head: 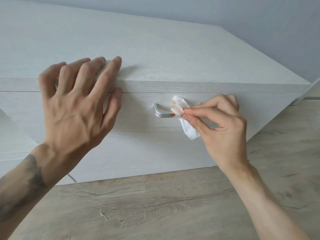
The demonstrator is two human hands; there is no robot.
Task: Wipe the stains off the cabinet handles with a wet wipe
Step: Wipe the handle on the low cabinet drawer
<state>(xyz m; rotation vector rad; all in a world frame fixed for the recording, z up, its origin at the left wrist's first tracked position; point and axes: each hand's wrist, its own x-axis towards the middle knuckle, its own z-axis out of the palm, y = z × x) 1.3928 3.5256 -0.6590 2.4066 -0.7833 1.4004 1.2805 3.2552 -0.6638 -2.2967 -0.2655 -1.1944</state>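
Your right hand (223, 125) is pinching the wet wipe (178, 105) between thumb and forefinger, the other fingers curling in underneath. The wipe is sitting bunched on the cabinet handle (160, 112), orange-brown smears showing on its folds and a loose white tail hanging below your fingers.

The handle is running left-right across the drawer front. Only its left end and corner are showing; the rest is hiding behind the wipe and your hand. An orange stain (172, 115) is sitting on the bar just left of the wipe, touching its edge. So the dirty part is lying to the left of your right hand, along the bar's long axis, and the next stroke is probably wanting to go leftward toward that corner.

Your left hand (74, 108) is holding nothing: fingers spreading wide, tips resting on the top of the cabinet (155, 49), thumb lying against the front edge, apparently bracing. It is sitting left of the handle, apart from it; the right hand is the nearer one and is coming in from the right, wrist low over the floor (155, 205).
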